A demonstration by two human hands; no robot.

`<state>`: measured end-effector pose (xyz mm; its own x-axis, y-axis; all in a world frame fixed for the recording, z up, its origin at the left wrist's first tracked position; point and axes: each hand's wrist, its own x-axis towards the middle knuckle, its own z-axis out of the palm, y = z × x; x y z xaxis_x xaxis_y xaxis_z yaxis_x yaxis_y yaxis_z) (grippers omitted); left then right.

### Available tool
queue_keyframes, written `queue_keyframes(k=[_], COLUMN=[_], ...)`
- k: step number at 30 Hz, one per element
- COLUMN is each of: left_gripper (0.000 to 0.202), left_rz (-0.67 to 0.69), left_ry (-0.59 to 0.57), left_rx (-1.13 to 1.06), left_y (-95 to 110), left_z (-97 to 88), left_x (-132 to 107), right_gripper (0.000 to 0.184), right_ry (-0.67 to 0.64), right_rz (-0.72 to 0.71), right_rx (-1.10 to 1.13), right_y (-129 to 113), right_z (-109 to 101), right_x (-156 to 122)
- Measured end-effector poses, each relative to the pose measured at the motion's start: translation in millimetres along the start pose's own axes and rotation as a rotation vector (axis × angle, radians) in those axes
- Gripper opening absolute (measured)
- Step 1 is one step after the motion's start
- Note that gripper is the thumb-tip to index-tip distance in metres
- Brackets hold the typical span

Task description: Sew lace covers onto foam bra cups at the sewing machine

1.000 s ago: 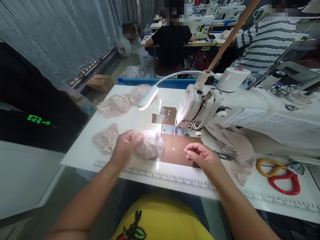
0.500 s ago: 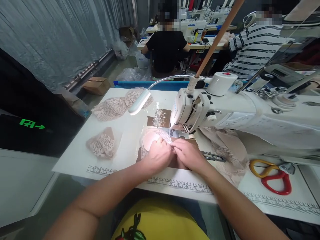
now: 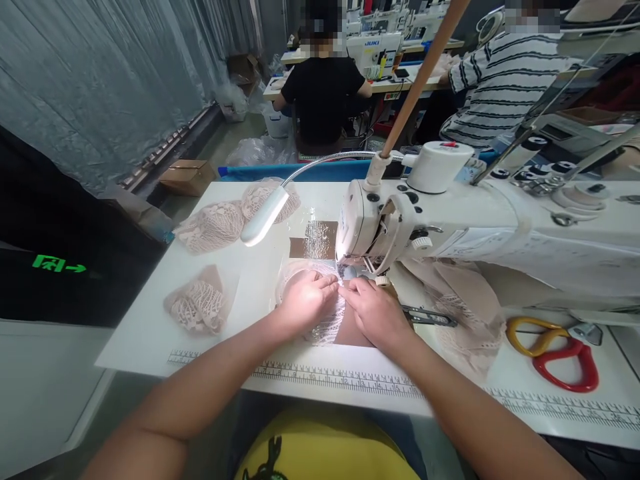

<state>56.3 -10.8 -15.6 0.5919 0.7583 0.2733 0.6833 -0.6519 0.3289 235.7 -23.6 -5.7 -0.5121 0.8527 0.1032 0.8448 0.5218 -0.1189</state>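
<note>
Lying on the bench (image 3: 257,283), partly beneath the left hand (image 3: 311,293): a pale lace piece (image 3: 327,328), its right edge running from the needle end of the sewing machine (image 3: 357,223) toward the bench's near side. Long axis hard to tell under that cover. Right hand (image 3: 373,308) just across the edge, over a brown patch (image 3: 354,332). Fingers of both hands drawn together, tips nearly meeting, about equally near the needle end; pinching or merely pressing, cannot tell.

I hold my left forearm (image 3: 215,393) and right forearm (image 3: 465,400) slanting inward from near left and near right. My left hand (image 3: 306,299) and right hand (image 3: 375,312) bend their fingers (image 3: 327,287), tips just beside each other.
</note>
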Motion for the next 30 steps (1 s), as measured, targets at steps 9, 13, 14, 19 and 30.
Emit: queue_keyframes(k=[9, 13, 14, 19, 30], left_gripper=[0.033, 0.032, 0.032, 0.032, 0.039], left_rz=[0.074, 0.111, 0.119, 0.146, -0.011], left_ry=[0.014, 0.044, 0.049, 0.055, 0.012], left_rx=[0.007, 0.004, 0.010, 0.029, 0.087], left_y=[-21.7, -27.0, -27.6, -29.0, -28.5], left_z=[3.8, 6.7, 7.0, 5.8, 5.1], left_x=[13.3, 14.1, 13.9, 14.7, 15.1], right_gripper=[0.040, 0.040, 0.040, 0.038, 0.045], right_ry=[0.043, 0.053, 0.057, 0.086, 0.167], right_rz=[0.080, 0.061, 0.049, 0.020, 0.007], right_rx=[0.003, 0.007, 0.009, -0.006, -0.010], right_y=[0.9, 1.4, 1.7, 3.2, 4.0], right_z=[6.2, 6.5, 6.9, 11.5, 17.2], right_x=[8.0, 5.5, 4.5, 1.4, 0.6])
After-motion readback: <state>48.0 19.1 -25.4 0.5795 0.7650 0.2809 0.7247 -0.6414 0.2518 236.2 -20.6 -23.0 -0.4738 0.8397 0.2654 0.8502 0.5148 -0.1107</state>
